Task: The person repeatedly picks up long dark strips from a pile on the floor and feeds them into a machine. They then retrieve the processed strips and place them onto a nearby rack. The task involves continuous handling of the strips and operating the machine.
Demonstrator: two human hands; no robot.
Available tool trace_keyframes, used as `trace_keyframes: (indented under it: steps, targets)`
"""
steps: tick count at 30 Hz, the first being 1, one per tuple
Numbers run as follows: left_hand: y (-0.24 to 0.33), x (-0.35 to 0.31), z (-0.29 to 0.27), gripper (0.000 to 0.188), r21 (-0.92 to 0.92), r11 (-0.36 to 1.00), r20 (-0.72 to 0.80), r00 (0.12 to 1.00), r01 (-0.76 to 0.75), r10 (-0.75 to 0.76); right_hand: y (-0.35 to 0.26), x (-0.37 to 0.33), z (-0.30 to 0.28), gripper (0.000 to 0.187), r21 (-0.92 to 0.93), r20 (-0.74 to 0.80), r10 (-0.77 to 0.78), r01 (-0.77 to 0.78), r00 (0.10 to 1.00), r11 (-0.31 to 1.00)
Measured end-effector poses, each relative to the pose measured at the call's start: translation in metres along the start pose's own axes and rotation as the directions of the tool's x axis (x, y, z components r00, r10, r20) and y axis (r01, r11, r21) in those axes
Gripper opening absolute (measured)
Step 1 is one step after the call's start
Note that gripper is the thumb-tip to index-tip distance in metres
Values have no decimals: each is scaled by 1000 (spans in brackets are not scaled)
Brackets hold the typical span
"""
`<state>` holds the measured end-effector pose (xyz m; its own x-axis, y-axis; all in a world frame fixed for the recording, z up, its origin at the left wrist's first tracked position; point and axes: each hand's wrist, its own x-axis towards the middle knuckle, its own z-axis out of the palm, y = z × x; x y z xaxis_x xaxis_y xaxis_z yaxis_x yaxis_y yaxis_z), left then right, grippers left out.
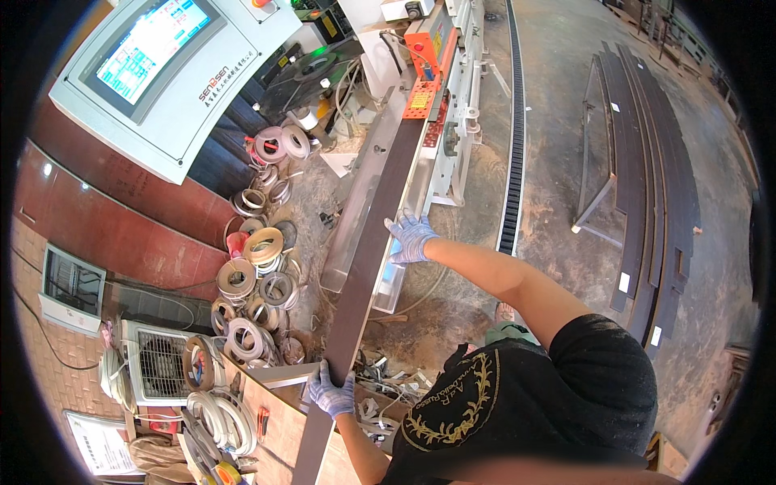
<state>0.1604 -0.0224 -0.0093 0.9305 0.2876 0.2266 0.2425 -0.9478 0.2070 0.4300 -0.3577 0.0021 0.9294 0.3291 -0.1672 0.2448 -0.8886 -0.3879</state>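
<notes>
A long, narrow dark brown board (pixel 361 275) runs from the lower edge up to the orange-fronted machine. My left hand (pixel 331 396), in a pale glove, spans the near part of the board and grips it across its width. Farther along, my right hand (pixel 412 237), in a matching glove, lies against the board's right edge with its fingers spread. The undersides of both hands are hidden. The board's far end passes beneath the orange guard (pixel 422 99) of the machine and cannot be seen there.
A control panel with a lit screen (pixel 145 52) overhangs the upper left. Several rolls of edge banding (pixel 263 246) lie piled left of the board. Long dark strips (pixel 647 178) rest on a metal frame at the right. A black track (pixel 514 129) crosses the floor.
</notes>
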Motion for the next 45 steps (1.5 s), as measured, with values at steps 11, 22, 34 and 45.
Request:
trace_keyframes:
  steps: [11,22,34,45]
  targets:
    - [3,2,5,82,31,999,-47,998,-28,30,5,3,-4,104,-5,20,-5,5,1000,1000]
    - [37,27,16,82,18,1000,29,999,-20,19,38,29,-15,103,15,20,15,-16,1000,1000]
    - [164,-4,74,51,-694,687,-39,964,-215,262,105,-112,3,48,485,-460,16,237,888,842]
    - [246,-83,160,44,-710,648,443,540,-277,716,288,-469,148,61,711,48,999,-703,16,-22]
